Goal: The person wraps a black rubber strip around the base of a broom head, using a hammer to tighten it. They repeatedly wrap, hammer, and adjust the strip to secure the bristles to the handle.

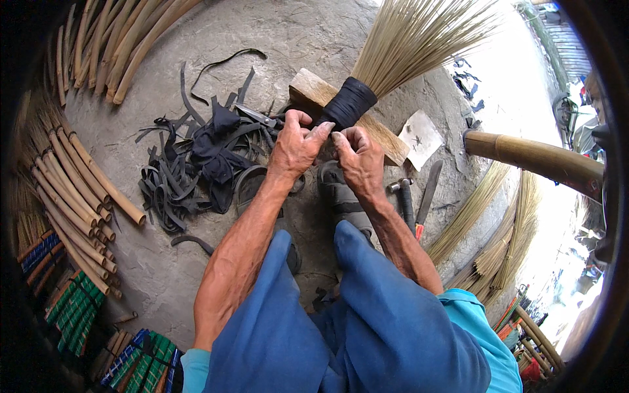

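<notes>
**Both hands at the broom's bound neck**

On the concrete floor [164,275], the straw broom [419,39] lies across a wooden block [314,88], far centre. Left of it sits a heap of black rubber strips [190,164]. Left hand [295,147] and right hand [359,160] pinch closed at the black binding [350,101].

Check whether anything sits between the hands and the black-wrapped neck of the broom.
Nothing visible does. The left hand and right hand are both already at the lower end of the broom's black binding, fingertips meeting there. The scissors and black strips lie off to the left.
</notes>
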`<state>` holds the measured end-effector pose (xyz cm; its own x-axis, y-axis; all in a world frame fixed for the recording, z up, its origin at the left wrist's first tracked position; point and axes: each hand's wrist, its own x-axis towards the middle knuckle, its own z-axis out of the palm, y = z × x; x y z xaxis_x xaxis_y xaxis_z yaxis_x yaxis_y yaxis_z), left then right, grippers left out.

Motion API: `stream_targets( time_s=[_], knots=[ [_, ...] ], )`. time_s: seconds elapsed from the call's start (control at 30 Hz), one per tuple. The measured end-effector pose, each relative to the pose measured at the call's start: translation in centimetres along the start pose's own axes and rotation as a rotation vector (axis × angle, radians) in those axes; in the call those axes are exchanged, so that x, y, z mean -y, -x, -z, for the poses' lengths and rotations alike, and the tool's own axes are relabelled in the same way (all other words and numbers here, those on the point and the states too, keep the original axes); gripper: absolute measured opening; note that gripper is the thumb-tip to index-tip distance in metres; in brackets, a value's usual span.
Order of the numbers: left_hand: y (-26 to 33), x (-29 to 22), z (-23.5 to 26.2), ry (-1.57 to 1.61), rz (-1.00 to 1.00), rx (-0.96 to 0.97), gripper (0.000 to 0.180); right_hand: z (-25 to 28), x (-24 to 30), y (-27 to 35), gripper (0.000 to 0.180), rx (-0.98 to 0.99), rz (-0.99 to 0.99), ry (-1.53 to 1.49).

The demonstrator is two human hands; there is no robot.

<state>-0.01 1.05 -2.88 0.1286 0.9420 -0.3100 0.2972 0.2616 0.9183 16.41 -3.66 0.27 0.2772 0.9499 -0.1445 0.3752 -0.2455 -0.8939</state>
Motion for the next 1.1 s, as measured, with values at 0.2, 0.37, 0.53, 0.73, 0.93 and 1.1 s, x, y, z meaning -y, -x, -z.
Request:
stream_targets(
  time_s=[0.2,0.37,0.53,0.73,0.93,1.1],
  knots=[
    [1.3,-1.3,-0.9,-0.216,-0.17,-0.124,0.054,0.6,-0.3,-0.4,0.028,0.051,-0.15,-0.002],
    [2.7,-2.5,-1.1,-0.248,-0.396,-0.121,0.04,1.2,-0.5,-0.6,0.03,0.082,-0.219,-0.001],
    [3.0,-3.0,-1.3,-0.307,-0.459,-0.145,0.029,1.5,-0.4,-1.0,0.028,0.1,-0.164,0.094],
    [3.2,-3.4,-1.5,-0.328,-0.449,-0.138,0.022,1.8,0.5,-0.9,0.024,0.026,0.297,0.424],
    [2.9,-3.8,-1.4,-0.29,-0.444,-0.114,0.021,2.8,1.7,-1.1,0.015,0.169,0.39,0.537],
    [3.0,-3.4,-1.3,-0.31,-0.407,-0.136,0.027,3.7,2.0,-1.7,0.013,0.259,0.503,0.559]
  ],
)
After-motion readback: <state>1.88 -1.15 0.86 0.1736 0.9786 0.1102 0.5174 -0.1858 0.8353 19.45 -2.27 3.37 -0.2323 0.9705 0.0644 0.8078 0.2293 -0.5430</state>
